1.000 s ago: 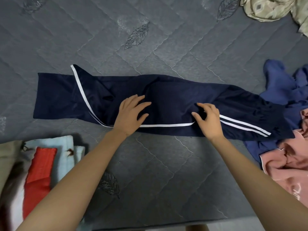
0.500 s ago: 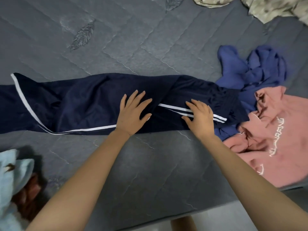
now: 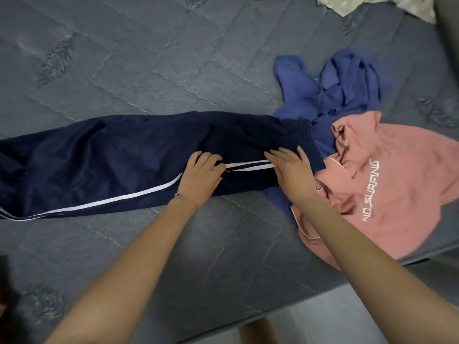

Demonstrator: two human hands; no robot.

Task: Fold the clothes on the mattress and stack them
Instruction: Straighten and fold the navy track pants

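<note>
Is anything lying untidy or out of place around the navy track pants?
Yes. The navy track pants overlap a crumpled blue garment at their ribbed end, and the pink sweatshirt lies bunched at the mattress edge.

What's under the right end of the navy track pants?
The blue garment: it shows on both sides of that end of the navy track pants. How far it runs underneath is covered.

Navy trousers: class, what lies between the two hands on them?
Head view: between the left hand and the right hand lies only cloth of the navy trousers, crossed by white stripes.
</note>
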